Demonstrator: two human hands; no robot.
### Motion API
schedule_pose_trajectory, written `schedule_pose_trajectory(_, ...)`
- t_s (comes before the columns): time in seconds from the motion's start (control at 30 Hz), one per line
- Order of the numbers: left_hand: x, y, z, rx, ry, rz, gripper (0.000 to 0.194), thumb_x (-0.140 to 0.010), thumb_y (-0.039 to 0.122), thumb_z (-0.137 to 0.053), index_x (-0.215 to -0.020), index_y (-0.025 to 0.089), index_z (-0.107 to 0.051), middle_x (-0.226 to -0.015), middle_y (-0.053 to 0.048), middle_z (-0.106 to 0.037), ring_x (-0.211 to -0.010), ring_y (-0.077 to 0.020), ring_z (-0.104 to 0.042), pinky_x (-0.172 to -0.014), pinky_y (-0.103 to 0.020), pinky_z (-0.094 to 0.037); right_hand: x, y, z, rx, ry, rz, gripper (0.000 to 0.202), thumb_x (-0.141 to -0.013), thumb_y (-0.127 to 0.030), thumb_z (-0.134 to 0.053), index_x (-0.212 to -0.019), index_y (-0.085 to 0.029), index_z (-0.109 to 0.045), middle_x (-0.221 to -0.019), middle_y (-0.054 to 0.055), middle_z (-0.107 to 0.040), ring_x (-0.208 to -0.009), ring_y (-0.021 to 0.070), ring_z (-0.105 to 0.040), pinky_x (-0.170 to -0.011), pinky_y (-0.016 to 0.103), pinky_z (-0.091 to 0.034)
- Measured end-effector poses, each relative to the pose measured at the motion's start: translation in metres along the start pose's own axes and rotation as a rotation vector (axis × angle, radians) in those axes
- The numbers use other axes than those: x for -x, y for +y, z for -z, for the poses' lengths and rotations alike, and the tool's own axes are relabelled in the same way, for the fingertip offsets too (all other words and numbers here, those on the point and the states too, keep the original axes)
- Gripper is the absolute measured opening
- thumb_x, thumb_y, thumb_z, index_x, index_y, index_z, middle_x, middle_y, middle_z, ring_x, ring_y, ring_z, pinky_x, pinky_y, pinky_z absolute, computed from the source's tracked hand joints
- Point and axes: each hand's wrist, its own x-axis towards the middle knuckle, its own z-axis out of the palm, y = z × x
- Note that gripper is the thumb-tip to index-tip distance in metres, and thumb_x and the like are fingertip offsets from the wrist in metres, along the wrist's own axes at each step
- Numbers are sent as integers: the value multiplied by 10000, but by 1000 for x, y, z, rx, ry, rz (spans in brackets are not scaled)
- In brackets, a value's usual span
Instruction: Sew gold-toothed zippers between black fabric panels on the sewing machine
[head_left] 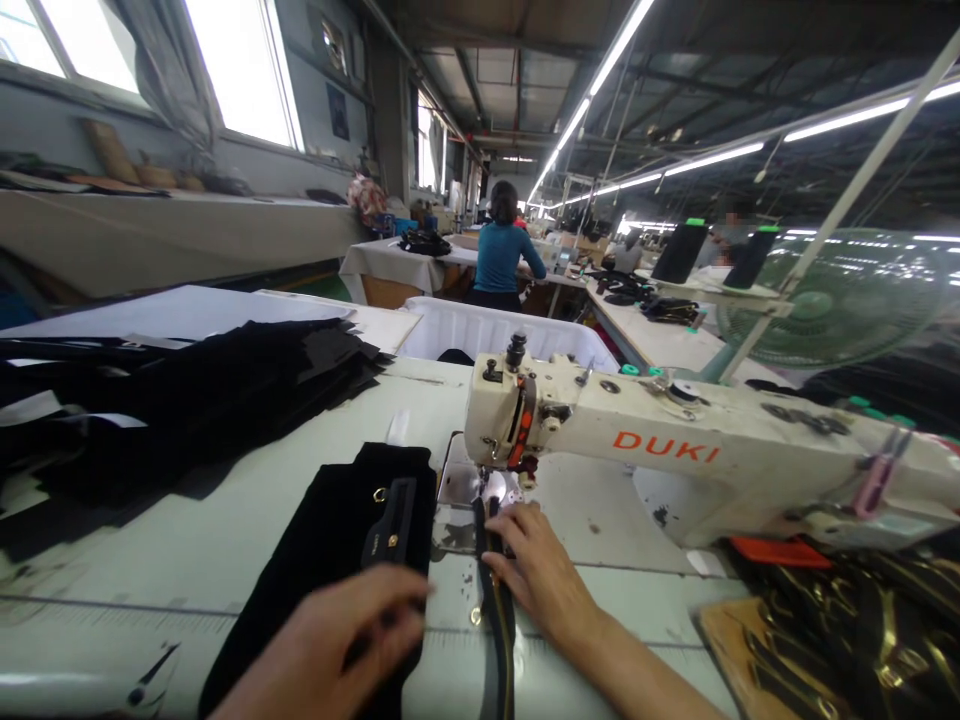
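Observation:
A white sewing machine (667,430) marked DUKI stands on the pale green table. My right hand (536,565) is at a narrow dark strip (499,630) with a gold line, just in front of the needle area; thumb and fingertips are closed on it. My left hand (352,625), slightly blurred, hovers over or rests on a black fabric panel (322,540) left of the machine, its fingers apart. A dark piece with gold fittings (394,525) lies on that panel. Near the strip is a small gold ring (476,615).
Stacked black fabric pieces (225,390) cover the table's left side. Black and gold strips (877,620) lie at right by a red item (780,551). Behind the machine are a white bin (510,325), a green fan (832,300) and a seated person in blue (501,255).

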Motion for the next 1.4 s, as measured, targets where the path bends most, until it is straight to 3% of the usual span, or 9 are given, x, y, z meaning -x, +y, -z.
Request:
schedule_pose_trajectory(0.07,-42,-10,41,-391,186,-162,324,-963,420,-473,-1178,261,-657,-1239,-70,-638,-1141,-289,-574,-1028,-455,-413,3,5,-3,8,-9,94,237,-904,-113,-640,-1127,-192,-630,-1130,80,-632,-1081,253,-566,-955,400,-492)
schedule_pose_trajectory(0.13,-86,-20,67,-460,193,-176,419,-879,411,-584,-1248,213,-598,-1314,-123,-573,-1252,-345,-465,-1080,-544,-307,4,8,-5,52,21,156,245,-925,-100,-601,-1159,-170,-621,-1160,91,-638,-1123,270,-555,-1002,438,-473)
schedule_pose_trajectory(0.27,-129,-34,68,-441,63,-210,327,-806,446,-650,-1050,229,-675,-1097,-78,-657,-1077,-322,-543,-1000,-499,-378,7,7,-3,157,25,259,246,-945,-103,-564,-1182,-158,-597,-1197,84,-629,-1156,254,-543,-1078,431,-428)
schedule_pose_trajectory(0.37,-129,-34,50,-354,19,-231,259,-863,447,-591,-889,209,-690,-910,-56,-684,-936,-292,-596,-903,-441,-451,8,3,2,175,-21,234,235,-962,-148,-551,-1193,-169,-587,-1163,73,-626,-1131,239,-547,-1060,403,-446)
schedule_pose_trajectory(0.5,-133,-28,31,-222,35,-251,369,-954,470,-485,-1040,173,-685,-916,-60,-716,-829,-261,-676,-769,-370,-542,9,-1,3,210,-39,191,217,-958,-145,-532,-1164,-157,-597,-1100,81,-626,-1094,246,-554,-1021,416,-479)
schedule_pose_trajectory(0.7,-109,-33,-4,-311,284,-307,584,-882,376,-636,-1425,239,-470,-1489,-127,-424,-1403,-362,-337,-1150,-576,-274,15,4,-9,248,56,230,308,-978,-171,-493,-1275,-132,-569,-1312,101,-597,-1256,267,-514,-1120,434,-424)
schedule_pose_trajectory(0.87,-60,-41,-28,-696,161,-497,621,-1007,346,-507,-1557,319,-218,-1569,-79,-361,-1413,-302,-376,-1162,-563,-261,17,7,-16,303,110,267,353,-1004,-188,-441,-1324,-96,-559,-1324,107,-619,-1253,250,-552,-1143,417,-408)
schedule_pose_trajectory(1.17,-58,-31,-30,-826,90,-513,659,-1026,379,-465,-1579,295,-117,-1581,-37,-315,-1413,-247,-383,-1215,-492,-117,16,7,-20,423,134,314,363,-1002,-176,-399,-1281,-70,-606,-1301,116,-640,-1210,279,-600,-1040,439,-520)
schedule_pose_trajectory(1.4,-59,-22,-24,-748,-3,-450,699,-1005,336,-468,-1577,341,-65,-1593,-44,-276,-1425,-308,-353,-1153,-614,-222,15,12,-27,433,172,343,334,-972,-164,-463,-1250,-70,-622,-1257,122,-667,-1163,277,-629,-999,439,-554)
